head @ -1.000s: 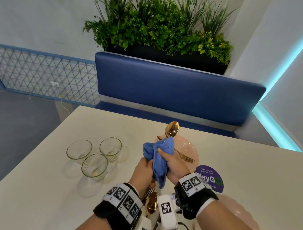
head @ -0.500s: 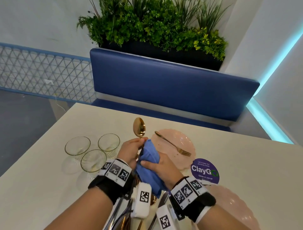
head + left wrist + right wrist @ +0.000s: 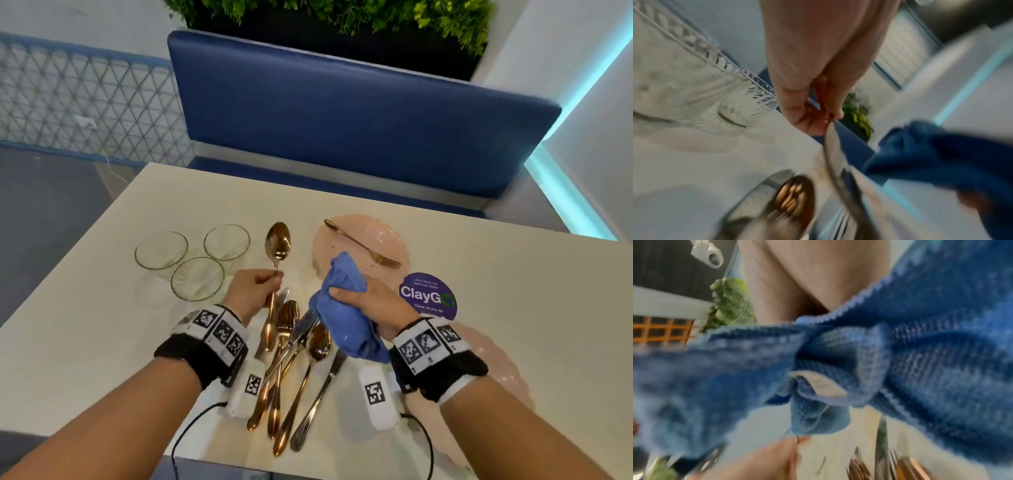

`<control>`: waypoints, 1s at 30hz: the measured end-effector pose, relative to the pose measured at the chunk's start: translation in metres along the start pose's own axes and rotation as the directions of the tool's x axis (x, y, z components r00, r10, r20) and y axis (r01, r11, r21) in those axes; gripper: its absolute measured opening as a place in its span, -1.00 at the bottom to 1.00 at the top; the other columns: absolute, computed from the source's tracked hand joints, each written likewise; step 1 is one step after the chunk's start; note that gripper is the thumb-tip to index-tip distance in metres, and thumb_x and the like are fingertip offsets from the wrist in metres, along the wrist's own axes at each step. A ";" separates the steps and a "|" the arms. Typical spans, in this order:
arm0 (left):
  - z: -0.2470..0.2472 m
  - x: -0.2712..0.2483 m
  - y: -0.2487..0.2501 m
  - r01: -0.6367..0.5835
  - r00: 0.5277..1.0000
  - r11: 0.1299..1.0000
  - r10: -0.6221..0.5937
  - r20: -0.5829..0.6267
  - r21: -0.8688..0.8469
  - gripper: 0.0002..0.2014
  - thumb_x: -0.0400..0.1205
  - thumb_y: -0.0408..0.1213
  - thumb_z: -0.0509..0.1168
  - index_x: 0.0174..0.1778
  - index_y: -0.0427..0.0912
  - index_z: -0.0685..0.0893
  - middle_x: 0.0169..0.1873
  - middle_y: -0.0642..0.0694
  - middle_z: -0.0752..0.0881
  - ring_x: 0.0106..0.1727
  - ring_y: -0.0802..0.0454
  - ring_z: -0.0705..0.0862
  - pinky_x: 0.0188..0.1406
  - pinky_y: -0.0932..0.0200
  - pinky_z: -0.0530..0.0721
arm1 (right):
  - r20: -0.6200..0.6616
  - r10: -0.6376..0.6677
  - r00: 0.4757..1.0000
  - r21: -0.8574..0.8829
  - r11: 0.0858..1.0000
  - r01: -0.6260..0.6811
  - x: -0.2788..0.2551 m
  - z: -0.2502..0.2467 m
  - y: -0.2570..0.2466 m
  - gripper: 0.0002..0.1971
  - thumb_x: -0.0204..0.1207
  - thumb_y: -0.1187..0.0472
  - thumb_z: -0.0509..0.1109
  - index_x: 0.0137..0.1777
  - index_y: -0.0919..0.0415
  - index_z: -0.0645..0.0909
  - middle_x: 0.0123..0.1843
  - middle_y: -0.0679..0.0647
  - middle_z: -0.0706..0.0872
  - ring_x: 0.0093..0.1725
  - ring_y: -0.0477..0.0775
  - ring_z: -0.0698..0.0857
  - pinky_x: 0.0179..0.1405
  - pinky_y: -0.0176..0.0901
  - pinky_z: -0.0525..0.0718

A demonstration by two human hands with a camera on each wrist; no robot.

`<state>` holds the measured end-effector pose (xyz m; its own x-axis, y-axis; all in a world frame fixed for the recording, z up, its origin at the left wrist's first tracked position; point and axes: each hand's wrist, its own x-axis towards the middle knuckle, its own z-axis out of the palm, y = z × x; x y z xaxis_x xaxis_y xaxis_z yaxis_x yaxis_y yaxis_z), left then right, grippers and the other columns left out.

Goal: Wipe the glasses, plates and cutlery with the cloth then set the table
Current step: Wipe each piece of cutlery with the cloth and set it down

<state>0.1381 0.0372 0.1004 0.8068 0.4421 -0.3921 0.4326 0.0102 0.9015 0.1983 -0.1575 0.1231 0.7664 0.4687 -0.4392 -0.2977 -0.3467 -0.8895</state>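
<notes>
My left hand (image 3: 255,291) pinches the handle of a gold spoon (image 3: 277,241), bowl pointing away, between the glasses and the far plate. My right hand (image 3: 368,301) grips the bunched blue cloth (image 3: 344,308), held clear of the spoon, just right of it. The cloth (image 3: 879,353) fills the right wrist view. A blurred spoon handle (image 3: 833,151) runs from my left fingers (image 3: 818,104) in the left wrist view. A pile of gold and silver cutlery (image 3: 294,359) lies on the table below both hands. A gold fork (image 3: 363,244) rests on the far pink plate (image 3: 387,236).
Three clear glass bowls (image 3: 197,262) stand in a cluster at the left. A second pink plate (image 3: 493,363) sits under my right wrist. A purple round sticker (image 3: 428,297) marks the white table (image 3: 513,281). A blue bench (image 3: 342,113) lies beyond the far edge.
The cloth has come off the spoon: my left hand carried the spoon to the left and lowered it, my right hand drew the cloth to the right. The head view tilted down.
</notes>
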 end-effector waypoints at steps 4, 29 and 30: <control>0.003 -0.017 -0.048 -0.055 0.997 0.849 0.021 0.070 0.525 -0.79 0.57 -0.31 0.35 0.08 -0.25 0.77 -0.07 -0.16 0.78 -0.07 -0.04 0.70 0.10 0.14 0.64 | -0.142 0.027 0.989 0.143 0.990 -0.007 0.007 -0.026 -0.004 -0.71 0.48 0.18 0.47 0.15 0.28 0.64 0.14 0.22 0.76 0.16 0.20 0.72 0.28 0.11 0.65; 0.056 0.054 0.041 -0.041 0.997 0.470 -0.041 0.068 0.882 -0.64 0.61 -0.21 0.28 0.23 -0.38 0.53 0.21 -0.28 0.65 0.22 -0.19 0.63 0.05 0.09 0.58 | -0.244 0.058 0.968 0.262 0.965 0.009 0.015 -0.117 0.009 -0.67 0.56 0.19 0.37 0.26 0.36 0.59 0.19 0.32 0.74 0.21 0.28 0.71 0.32 0.17 0.61; 0.065 0.064 0.049 -0.074 0.997 0.467 0.010 0.079 0.881 -0.68 0.62 -0.25 0.25 0.23 -0.36 0.53 0.21 -0.28 0.63 0.23 -0.20 0.62 0.04 0.08 0.56 | -0.261 0.065 0.963 0.269 0.963 0.008 0.015 -0.122 0.011 -0.67 0.57 0.20 0.37 0.26 0.37 0.58 0.19 0.32 0.73 0.20 0.27 0.71 0.27 0.11 0.64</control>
<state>0.2374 0.0078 0.1079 0.8402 0.3701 -0.3963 0.4968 -0.8183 0.2890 0.2761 -0.2533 0.1220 0.8672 0.2171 -0.4480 -0.4338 -0.1119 -0.8940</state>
